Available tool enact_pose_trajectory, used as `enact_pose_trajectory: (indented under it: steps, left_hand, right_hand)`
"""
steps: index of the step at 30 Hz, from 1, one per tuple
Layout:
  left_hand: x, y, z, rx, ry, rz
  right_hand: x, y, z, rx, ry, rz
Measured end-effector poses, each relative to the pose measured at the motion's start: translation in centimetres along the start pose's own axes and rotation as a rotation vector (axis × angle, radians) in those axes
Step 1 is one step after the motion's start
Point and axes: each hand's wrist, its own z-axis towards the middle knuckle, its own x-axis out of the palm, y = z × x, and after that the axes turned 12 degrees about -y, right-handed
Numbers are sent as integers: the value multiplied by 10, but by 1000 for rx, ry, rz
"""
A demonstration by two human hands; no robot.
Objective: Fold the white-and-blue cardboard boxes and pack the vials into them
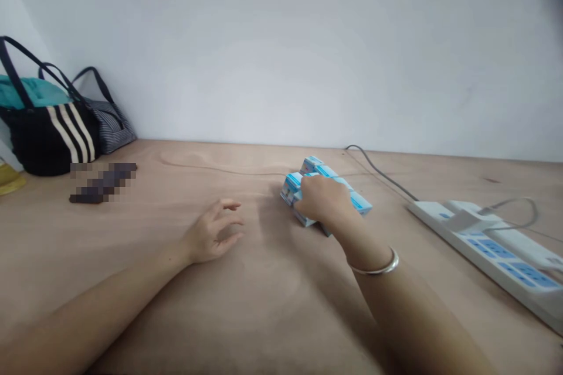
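Several small blue-and-white cardboard boxes (292, 181) stand close together in a group on the table, right of the middle. My right hand (323, 194), with a silver bangle at the wrist, reaches over the group from the front. Its fingers are curled down onto one of the boxes; the fingertips and part of that box are hidden behind the hand. My left hand (211, 233) rests on the table to the left of the boxes, apart from them. Its fingers are loosely bent and spread, with nothing between them.
At right lies a white power strip (497, 252) with a plug and a grey cable (382, 170) running to the wall. A black striped bag (53, 135) and a grey striped bag (115, 126) stand at far left. A blurred dark object (103, 183) lies before them.
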Motion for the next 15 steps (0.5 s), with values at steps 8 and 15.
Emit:
enact_pose_trajectory:
  steps: [8,15]
  left_hand:
    - [-1,2,-1,-45,45,45]
    - [12,-5,10,-189,97,-2]
  right_hand:
    - [5,-16,13,45,-88,85]
    - [28,-64,87,241,-106,157]
